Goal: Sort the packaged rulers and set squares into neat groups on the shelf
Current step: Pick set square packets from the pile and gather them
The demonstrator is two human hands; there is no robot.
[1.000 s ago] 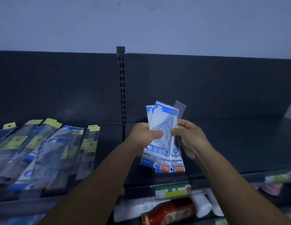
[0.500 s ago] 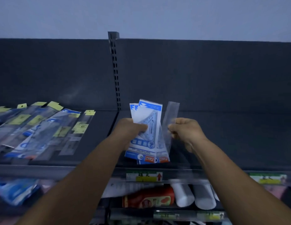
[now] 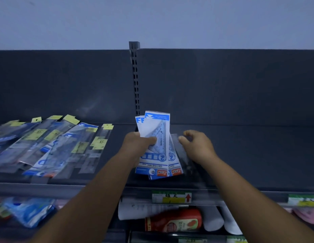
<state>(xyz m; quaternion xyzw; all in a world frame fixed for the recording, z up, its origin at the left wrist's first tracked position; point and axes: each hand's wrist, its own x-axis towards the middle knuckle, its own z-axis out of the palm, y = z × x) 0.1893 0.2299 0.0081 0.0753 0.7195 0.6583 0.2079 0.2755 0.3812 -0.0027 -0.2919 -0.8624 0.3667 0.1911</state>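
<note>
Several set-square packs (image 3: 155, 146) in clenched left grip (image 3: 137, 146); right grip (image 3: 196, 146) released, loosely curled.

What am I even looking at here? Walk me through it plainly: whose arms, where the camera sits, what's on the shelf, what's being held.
There is no machine: these are a person's two bare arms, filmed by a wide-angle camera worn on the head, looking forward and down.

The left hand grips a fanned bunch of blue-and-white set square packets. The right hand hovers beside them with fingers loosely curled, at a clear sleeve lying on the dark shelf; whether it touches the sleeve is hard to tell.

To the left on the same shelf lies a spread of packaged rulers with yellow tags. Below, a lower shelf holds a red bottle and white rolls.
</note>
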